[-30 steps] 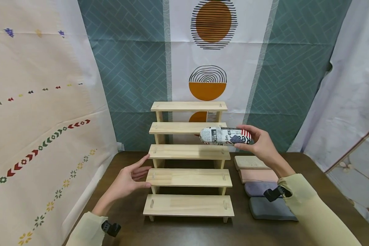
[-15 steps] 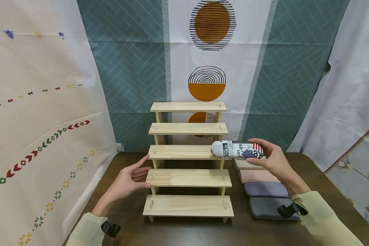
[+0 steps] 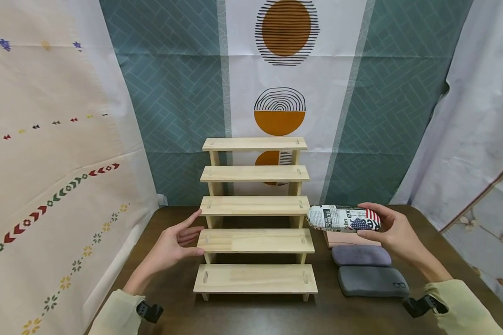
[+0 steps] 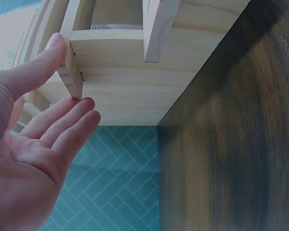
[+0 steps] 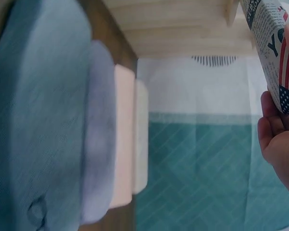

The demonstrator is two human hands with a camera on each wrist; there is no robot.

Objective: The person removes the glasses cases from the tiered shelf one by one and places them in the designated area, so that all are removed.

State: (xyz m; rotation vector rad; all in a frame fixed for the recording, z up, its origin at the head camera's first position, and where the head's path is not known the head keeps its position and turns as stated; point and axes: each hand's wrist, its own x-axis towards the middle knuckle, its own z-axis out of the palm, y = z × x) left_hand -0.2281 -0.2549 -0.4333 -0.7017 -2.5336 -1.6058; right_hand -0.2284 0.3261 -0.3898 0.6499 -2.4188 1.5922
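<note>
My right hand [image 3: 396, 232] pinches a newspaper-print glasses case [image 3: 337, 218] by its right end, thumb below and fingers above. The case is held level beside the third step of a pale wooden five-tier display stand [image 3: 255, 279], its left end overlapping that step's right end. A striped flag pattern marks the case [image 5: 274, 53] in the right wrist view. My left hand [image 3: 176, 246] rests against the stand's left side, fingers fairly straight. In the left wrist view, the thumb and fingertips [image 4: 89, 115] touch the end of a step board [image 4: 72, 79].
Right of the stand lie a grey glasses case [image 3: 373, 281] with a spectacles mark, a purple case [image 3: 360, 256] and a pink case [image 3: 348, 238]. A cream case [image 5: 141, 139] shows behind them in the right wrist view. Patterned cloths [image 3: 172, 93] hang around the brown table [image 3: 255, 318].
My right hand has carried the newspaper-print case right and down, from in front of the upper steps to beside the third. The left hand has stayed against the stand.
</note>
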